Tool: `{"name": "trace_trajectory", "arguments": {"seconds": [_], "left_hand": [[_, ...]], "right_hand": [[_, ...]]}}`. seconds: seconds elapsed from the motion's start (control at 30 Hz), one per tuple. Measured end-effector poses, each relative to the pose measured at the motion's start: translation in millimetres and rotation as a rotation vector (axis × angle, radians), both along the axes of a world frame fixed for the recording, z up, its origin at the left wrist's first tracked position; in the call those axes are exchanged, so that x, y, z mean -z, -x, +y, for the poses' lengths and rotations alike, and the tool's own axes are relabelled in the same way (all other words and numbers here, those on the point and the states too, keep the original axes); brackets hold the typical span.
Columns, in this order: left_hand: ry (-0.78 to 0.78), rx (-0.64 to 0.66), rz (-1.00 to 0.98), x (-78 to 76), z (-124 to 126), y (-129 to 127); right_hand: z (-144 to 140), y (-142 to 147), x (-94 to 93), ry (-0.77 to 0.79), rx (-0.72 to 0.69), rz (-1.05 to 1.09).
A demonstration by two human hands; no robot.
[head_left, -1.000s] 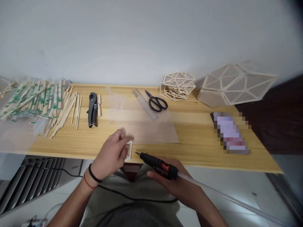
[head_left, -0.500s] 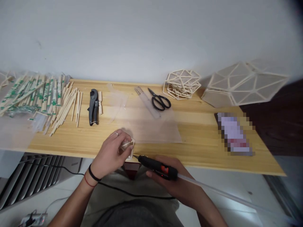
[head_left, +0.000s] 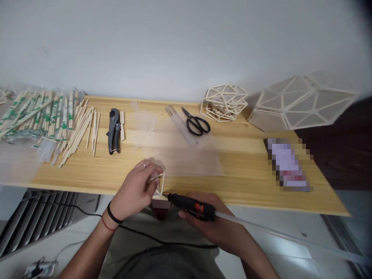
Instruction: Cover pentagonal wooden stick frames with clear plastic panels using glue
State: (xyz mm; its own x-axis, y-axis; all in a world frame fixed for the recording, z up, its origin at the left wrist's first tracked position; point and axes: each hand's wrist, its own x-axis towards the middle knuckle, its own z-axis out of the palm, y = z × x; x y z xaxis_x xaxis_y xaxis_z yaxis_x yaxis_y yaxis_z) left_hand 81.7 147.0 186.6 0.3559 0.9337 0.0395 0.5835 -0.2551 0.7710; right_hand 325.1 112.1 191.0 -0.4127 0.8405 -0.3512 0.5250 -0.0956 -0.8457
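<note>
One glue gun [head_left: 190, 206], one small stick piece [head_left: 163, 184], lower centre: gluing a corner, I judge.
My left hand [head_left: 135, 188] pinches the stick piece between thumb and fingers; my right hand [head_left: 213, 217] is wrapped round the glue gun, nozzle [head_left: 165, 195] at the lower corner, contact unclear. Next calls for a steady hold. Centre: one ruler [head_left: 182, 126], one pair of scissors [head_left: 192, 117]; left of centre: one cutter [head_left: 114, 131].
</note>
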Motion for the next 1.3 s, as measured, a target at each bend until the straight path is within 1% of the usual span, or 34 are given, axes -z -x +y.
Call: {"name": "trace_trajectory", "arguments": {"seconds": [0.2, 0.37, 0.57, 0.73, 0.83, 0.97, 1.1, 1.2, 1.3], "left_hand": [[0.018, -0.006, 0.014, -1.0, 2.2, 0.4], [0.028, -0.022, 0.027, -1.7, 0.8, -3.4], [0.031, -0.043, -0.002, -0.3, 0.1, -6.1], [0.047, -0.047, -0.020, -0.4, 0.3, -6.0], [0.055, -0.047, -0.021, -1.4, 0.9, -5.3], [0.081, -0.042, -0.029, -1.6, 2.6, -3.9], [0.084, -0.041, -0.051, 0.6, 3.5, -2.7], [0.074, -0.038, -0.065, 1.8, 3.3, -2.2], [0.075, -0.034, -0.065, 1.8, 3.1, -1.8]], "right_hand": [[1.5, 2.5, -5.1, -0.022, -0.004, 0.000], [2.5, 5.4, -8.9, -0.040, -0.002, 0.042], [1.9, 5.8, -4.2, -0.059, 0.041, -0.010], [3.2, 4.0, -3.0, -0.057, 0.014, 0.000], [3.9, 3.4, -3.2, -0.058, 0.019, 0.011], [5.0, 4.2, -2.7, -0.104, 0.027, -0.008], [6.5, 5.0, -2.5, -0.093, 0.022, -0.001], [6.4, 4.8, -1.3, -0.077, 0.040, -0.042], [5.6, 4.1, 0.6, -0.100, 0.067, -0.057]]}}
